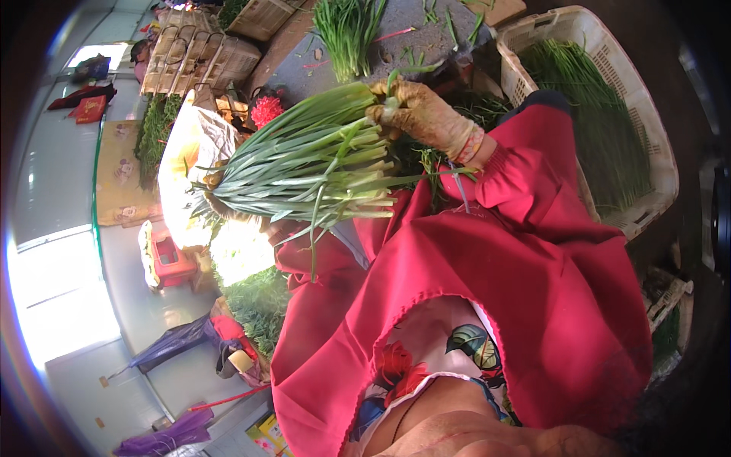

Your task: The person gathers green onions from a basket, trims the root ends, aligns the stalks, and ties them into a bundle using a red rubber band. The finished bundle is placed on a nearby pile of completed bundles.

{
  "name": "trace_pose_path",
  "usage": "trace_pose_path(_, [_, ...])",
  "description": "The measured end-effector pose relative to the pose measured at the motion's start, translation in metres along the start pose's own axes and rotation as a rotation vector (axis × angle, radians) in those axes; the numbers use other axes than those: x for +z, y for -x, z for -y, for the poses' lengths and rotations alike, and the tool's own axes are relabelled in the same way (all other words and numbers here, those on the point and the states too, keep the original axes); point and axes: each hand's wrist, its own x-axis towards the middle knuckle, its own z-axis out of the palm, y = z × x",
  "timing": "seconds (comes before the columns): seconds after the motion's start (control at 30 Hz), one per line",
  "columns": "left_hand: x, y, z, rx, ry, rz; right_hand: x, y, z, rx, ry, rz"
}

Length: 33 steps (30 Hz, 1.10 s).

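Observation:
My left hand (pixel 214 197), gloved and mostly hidden by leaves, grips a large bunch of long green leafy stalks (pixel 302 165) near its leaf tips. The bunch lies sideways, its pale cut ends facing right. Over those ends, my right hand (pixel 425 114), in a stained glove with a patterned cuff, pinches a green stalk (pixel 394 85) between thumb and fingers. A smaller upright-looking bunch (pixel 348 40) rests on a grey work surface (pixel 302 65) beyond, with loose leaf scraps around it. More loose greens (pixel 425 160) lie below my right hand.
At the right stands a white plastic crate (pixel 657 148) holding long greens (pixel 599 120). Stacked crates (pixel 200 57) are at the back left, with a person (pixel 140 57) near them. A red stool (pixel 168 257) and a greenery heap (pixel 257 303) are to the left.

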Motion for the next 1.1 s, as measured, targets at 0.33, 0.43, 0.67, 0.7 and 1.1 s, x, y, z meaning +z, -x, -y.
trace_pose_path(0.33, [0.019, 0.023, -0.002, 0.031, -0.018, 0.035, -0.027, 0.081, 0.07, -0.016, 0.087, 0.015])
trace_pose_path(0.43, [0.034, 0.021, 0.011, 0.086, 0.085, 0.066, 0.01, 0.076, 0.048, -0.213, 0.431, 0.102])
trace_pose_path(0.67, [0.031, 0.028, -0.009, 0.106, 0.021, -0.018, -0.025, 0.098, 0.058, -0.245, -0.124, 0.102])
trace_pose_path(0.7, [0.031, 0.029, -0.01, 0.145, -0.05, -0.074, -0.028, 0.096, 0.064, -0.271, -0.073, 0.031])
trace_pose_path(1.1, [0.033, 0.026, 0.02, 0.14, 0.1, -0.212, 0.003, 0.044, 0.046, -0.125, 0.15, 0.132])
